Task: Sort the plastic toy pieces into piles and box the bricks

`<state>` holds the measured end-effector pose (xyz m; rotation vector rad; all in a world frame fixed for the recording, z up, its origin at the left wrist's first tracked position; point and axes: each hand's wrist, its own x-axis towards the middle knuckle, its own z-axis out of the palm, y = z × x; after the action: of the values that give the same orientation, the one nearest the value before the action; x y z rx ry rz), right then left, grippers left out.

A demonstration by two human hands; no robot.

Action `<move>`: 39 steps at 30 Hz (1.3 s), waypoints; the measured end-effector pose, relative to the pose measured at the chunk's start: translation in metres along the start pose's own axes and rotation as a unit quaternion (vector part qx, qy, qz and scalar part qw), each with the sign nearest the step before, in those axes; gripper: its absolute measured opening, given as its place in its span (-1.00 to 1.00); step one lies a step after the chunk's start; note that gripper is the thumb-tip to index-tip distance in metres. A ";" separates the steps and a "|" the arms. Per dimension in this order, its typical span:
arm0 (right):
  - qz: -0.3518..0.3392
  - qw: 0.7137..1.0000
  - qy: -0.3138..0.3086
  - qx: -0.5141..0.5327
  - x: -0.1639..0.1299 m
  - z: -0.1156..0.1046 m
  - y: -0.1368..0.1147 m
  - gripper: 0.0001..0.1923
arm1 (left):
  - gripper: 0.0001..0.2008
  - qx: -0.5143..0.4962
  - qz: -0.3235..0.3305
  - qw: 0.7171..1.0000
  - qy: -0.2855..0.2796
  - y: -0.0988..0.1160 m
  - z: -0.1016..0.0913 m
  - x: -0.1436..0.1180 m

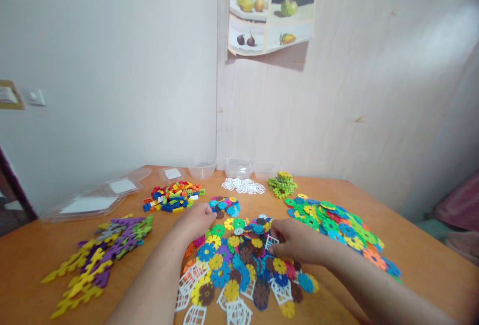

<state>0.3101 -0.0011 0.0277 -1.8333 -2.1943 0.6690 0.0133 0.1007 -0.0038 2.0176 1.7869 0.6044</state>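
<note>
Snowflake discs [239, 260] heaped mid-worktop [411, 265]: left hand [196, 220] curled, grip unclear, at pile's far-left edge; right hand [295, 240] pinches a disc at its right. Sorting stage, prob.; next needs a clean lift.

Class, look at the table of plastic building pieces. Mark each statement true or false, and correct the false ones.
1. Both hands rest on the central pile of flower discs. True: left hand, right hand.
2. The fruit poster lies flat on the table. False: it hangs on the wall.
3. The small bricks lie right of the hands. False: they lie to the left, farther back.
4. Clear tubs stand at the table's far edge. True.
</note>
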 end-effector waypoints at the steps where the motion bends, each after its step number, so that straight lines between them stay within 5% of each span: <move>1: -0.006 1.000 -0.003 0.005 0.001 0.000 0.000 -0.86 | -0.82 -0.001 -0.003 1.000 0.003 0.000 0.000 0.000; 6: -0.048 0.997 -0.024 0.052 -0.001 -0.012 -0.005 -0.84 | -0.82 -0.004 -0.008 1.000 0.013 0.002 0.001 -0.003; 11: -0.021 0.984 -0.047 0.170 0.019 -0.024 -0.009 -0.89 | -0.84 0.000 -0.009 1.000 0.007 0.004 0.000 -0.004; 18: 0.005 0.955 0.081 0.284 0.088 -0.034 -0.020 -0.90 | -0.81 0.008 -0.019 1.000 -0.001 0.005 -0.002 -0.005; 22: 0.018 0.961 0.118 0.249 0.103 -0.024 -0.026 -0.93 | -0.81 0.007 -0.012 1.000 -0.010 0.008 -0.005 -0.007; 30: -0.008 0.992 0.087 0.086 0.091 0.000 -0.030 -0.92 | -0.83 -0.002 0.003 1.000 -0.005 0.008 -0.005 -0.006; 39: 0.006 0.989 0.081 -0.124 0.078 0.008 -0.039 -0.86 | -0.88 -0.033 0.024 0.998 0.046 0.017 -0.008 -0.013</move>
<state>0.2561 0.0681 0.0292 -1.9405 -2.2428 0.2444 0.0224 0.0857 0.0111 2.0235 1.7506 0.7705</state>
